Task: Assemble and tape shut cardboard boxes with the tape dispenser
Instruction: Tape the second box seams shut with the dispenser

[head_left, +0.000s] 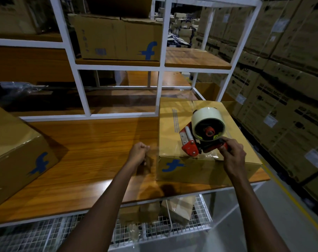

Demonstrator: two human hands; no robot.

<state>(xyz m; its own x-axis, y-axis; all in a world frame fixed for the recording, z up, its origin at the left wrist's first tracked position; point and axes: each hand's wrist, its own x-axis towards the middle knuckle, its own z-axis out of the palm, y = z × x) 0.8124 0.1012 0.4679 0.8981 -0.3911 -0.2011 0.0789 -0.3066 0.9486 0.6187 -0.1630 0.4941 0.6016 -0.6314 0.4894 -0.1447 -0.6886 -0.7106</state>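
1. Markings. The cardboard box (174,131) at the right end of the worktop (100,151) carries a blue "f" logo (172,165) on its near side. The same logo appears on the second box (18,157) at the left of the worktop and on the shelf box (118,39) in the white frame rack (161,70). The stacked cartons (281,106) at the right are printed "LG"; their smaller print and labels are too blurred to read.

2. Right hand (232,157). The fingers are curled round the handle of the red tape dispenser (191,148). The dispenser lies on top of the cardboard box near its front edge, roller end to the left. Its tape roll (208,115) is pale and sits above the handle.

3. Left hand (139,152). It is held above the worktop, just left of the cardboard box. The fingers are curled together, thumb against forefinger, and appear to pinch a tape strip (152,153) of clear film that reaches toward the box.

4. Containers. The cardboard box has its top flaps folded flat; the contents are hidden. The wire basket (201,211) below the worktop holds flattened cardboard and clear wrapping.
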